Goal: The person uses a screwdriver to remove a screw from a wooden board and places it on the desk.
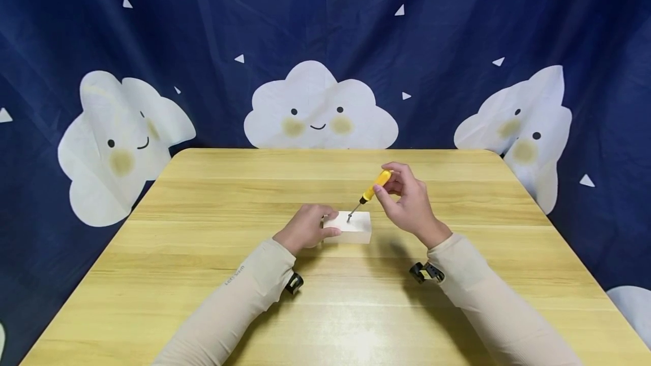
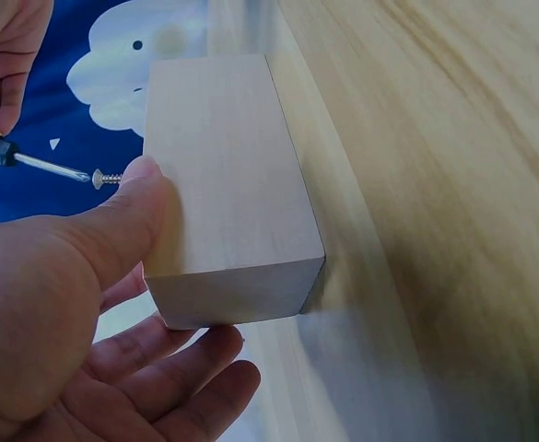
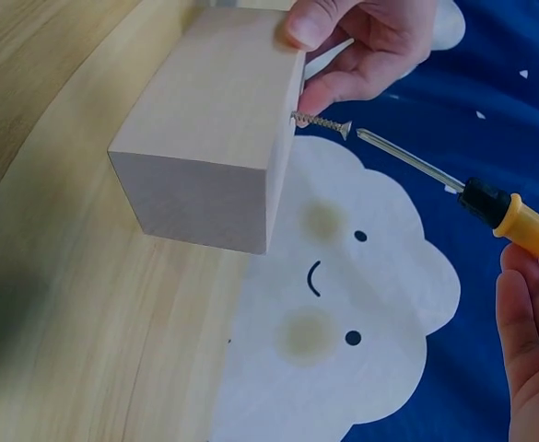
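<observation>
A pale cream sleeve (image 1: 218,312) covers the left forearm, and a matching right sleeve (image 1: 500,304) covers the other. Both fit closely, lie mostly smooth and end at the wrist in a plain cuff. Small dark lettering (image 1: 235,275) runs along the left one, too small to read surely. At the left wrist sits a small black clip (image 1: 294,283); at the right, a black bracket (image 1: 427,272) with openings. The left hand (image 1: 307,227) and right hand (image 1: 408,203) are bare.

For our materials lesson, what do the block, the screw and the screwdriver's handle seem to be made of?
Block: probably wood, smooth and matte, pale with faint grain. Screw: metal, by its shiny head and crisp threads. Handle: likely plastic, smooth bright yellow with slight sheen.
</observation>
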A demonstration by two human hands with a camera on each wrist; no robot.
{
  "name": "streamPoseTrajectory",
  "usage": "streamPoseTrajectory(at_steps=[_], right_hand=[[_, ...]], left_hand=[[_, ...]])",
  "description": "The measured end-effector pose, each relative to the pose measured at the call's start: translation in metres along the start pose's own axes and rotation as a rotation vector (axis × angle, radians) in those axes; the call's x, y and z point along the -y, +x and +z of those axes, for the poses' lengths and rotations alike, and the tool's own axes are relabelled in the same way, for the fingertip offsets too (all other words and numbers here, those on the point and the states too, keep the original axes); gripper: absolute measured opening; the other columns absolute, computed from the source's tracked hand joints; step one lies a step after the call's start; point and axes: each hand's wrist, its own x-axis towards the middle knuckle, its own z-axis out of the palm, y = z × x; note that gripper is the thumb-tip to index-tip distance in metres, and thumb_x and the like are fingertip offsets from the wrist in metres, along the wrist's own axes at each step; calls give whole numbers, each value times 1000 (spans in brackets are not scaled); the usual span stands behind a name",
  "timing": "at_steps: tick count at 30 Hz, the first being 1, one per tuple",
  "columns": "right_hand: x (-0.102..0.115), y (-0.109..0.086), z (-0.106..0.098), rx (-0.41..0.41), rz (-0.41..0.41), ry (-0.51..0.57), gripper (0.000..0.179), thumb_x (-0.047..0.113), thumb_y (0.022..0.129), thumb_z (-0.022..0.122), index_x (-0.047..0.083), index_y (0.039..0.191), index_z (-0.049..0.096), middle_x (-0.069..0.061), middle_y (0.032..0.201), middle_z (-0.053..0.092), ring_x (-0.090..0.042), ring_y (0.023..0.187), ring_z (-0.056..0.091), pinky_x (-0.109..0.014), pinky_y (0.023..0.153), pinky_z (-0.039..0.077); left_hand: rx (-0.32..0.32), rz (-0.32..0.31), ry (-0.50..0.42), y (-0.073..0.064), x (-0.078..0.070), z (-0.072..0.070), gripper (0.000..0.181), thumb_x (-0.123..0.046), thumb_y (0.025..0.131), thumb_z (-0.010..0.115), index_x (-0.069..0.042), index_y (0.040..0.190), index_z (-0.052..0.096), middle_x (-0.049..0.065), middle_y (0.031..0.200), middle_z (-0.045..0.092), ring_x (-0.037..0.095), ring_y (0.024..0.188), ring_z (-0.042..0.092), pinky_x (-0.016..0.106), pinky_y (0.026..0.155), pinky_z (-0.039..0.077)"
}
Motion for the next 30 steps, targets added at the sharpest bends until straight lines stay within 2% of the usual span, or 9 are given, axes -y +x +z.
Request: streamPoseTrajectory(at_steps=[7,14,19,23,30], right_hand=[[2,1,2,2,28,-15,43,-15,78,72,-8,114,50,-15,81,66,-22,65,67,-13,67,54],[1,1,4,-11,-6,-35,46,-22,72,72,-15,111,49,-21,78,65,-28,61,66,-21,60,56],[3,3,3,14,-3,-41,44,-15,77,73,-10,114,50,-16,80,66,-21,65,67,-19,63,56],[5,7,2,54,-41,-52,40,-8,81,72,-9,115,51,-13,82,66,-19,67,68,-27,63,58],[11,17,3,90,-73,-133,36,-4,81,71,-7,111,52,-10,77,66,-16,62,67,-29,58,58]], left_hand=[[0,-5,2,-1,0,0,46,-25,84,77,-4,123,65,10,126,63,27,123,54,38,105,42],[1,-8,-3,-1,0,1,46,-26,84,76,-4,124,65,10,127,63,27,123,53,39,105,42],[-2,2,-2,0,-1,-1,47,-26,85,76,-4,124,65,11,127,62,27,123,53,38,105,42],[-5,7,11,0,-1,-1,46,-26,84,77,-3,124,65,10,126,63,26,121,55,38,103,43],[5,1,10,0,0,0,47,-26,85,76,-3,124,65,11,126,63,27,120,55,39,103,44]])
